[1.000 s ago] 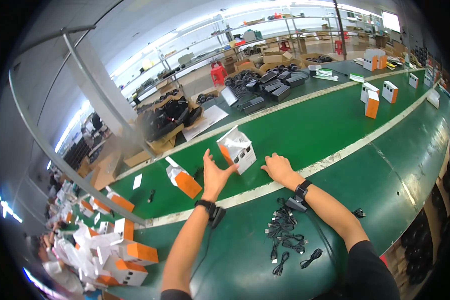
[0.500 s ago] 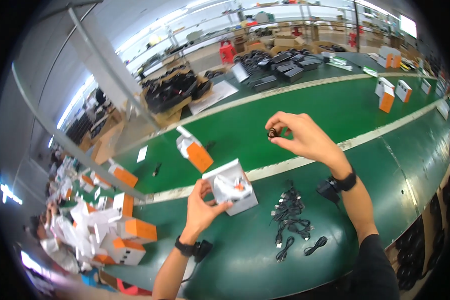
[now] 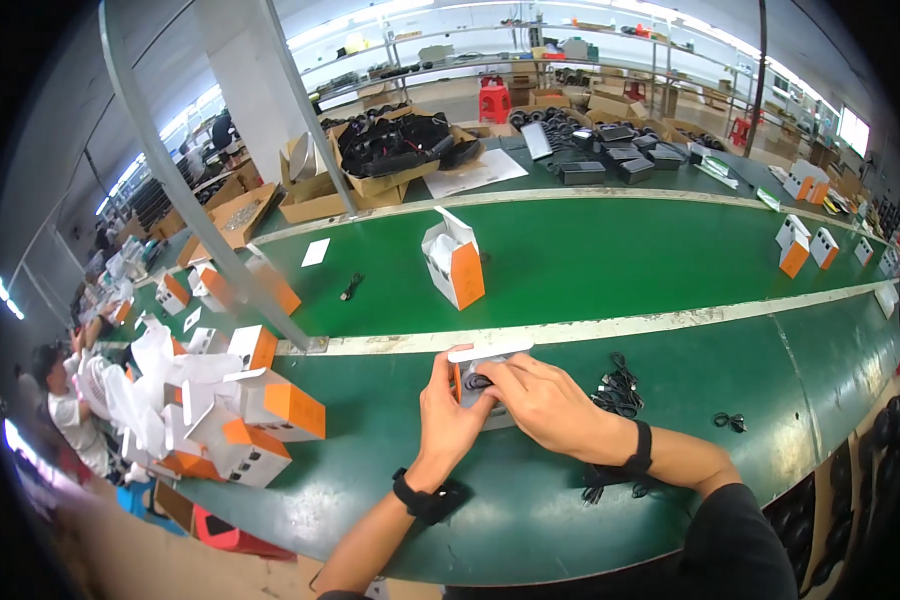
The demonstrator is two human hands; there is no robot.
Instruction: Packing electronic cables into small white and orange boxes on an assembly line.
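My left hand [image 3: 445, 415] is closed round the left side of a small carton [image 3: 492, 351], white with a strip of orange showing. Its pale flap stands up at the far side. At the carton's mouth, my right hand [image 3: 555, 405] pinches a dark coiled cable [image 3: 478, 381], which sits partly inside the opening. My fingers hide most of the coil and the carton's contents. Right of my hands lies a pile of black cables [image 3: 618, 388], partly covered by my right forearm. Farther right is a single bundled cable [image 3: 730, 422].
Beyond the pale rail, an open white-and-orange carton [image 3: 455, 265] stands on the green belt [image 3: 590, 240], with a loose cable [image 3: 351, 287] to its left. Several opened cartons [image 3: 270, 405] crowd the left side beside a metal post [image 3: 210, 200]. A person [image 3: 70, 400] sits at far left.
My right hand has come left and down from above the belt, bringing the coiled cable to the carton's mouth. The carton is now tilted between both hands. The whole view has shifted.
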